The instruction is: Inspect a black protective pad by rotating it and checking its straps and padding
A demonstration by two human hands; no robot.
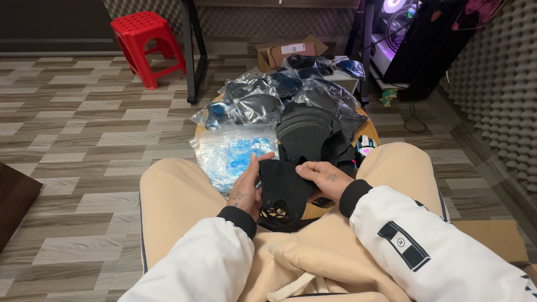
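From the head camera, looking down over the lap, both hands hold 1 black fabric mask [282, 187] just above the knees. The left hand [245, 193] grips its left edge, fingers [253, 168] curled up along the cloth; the right hand [325, 179] pinches the upper right edge with the thumb on top. The 2 hands are close together, each clamped on the mask, whose thin straps [275, 212] hang in loops below.

Just beyond the knees stands a small round wooden desk [371, 130], heaped with goods. A stack of black masks [306, 130] lies in the middle, touching the held mask's far side. To its left lies a clear plastic bag with blue contents [230, 152], and behind are several clear bags of dark masks [263, 98].

Farther back, an open cardboard box [291, 51] sits on the floor, and a red plastic stool [146, 45] stands well apart at the left. A lit computer case [394, 28] is at the upper right.
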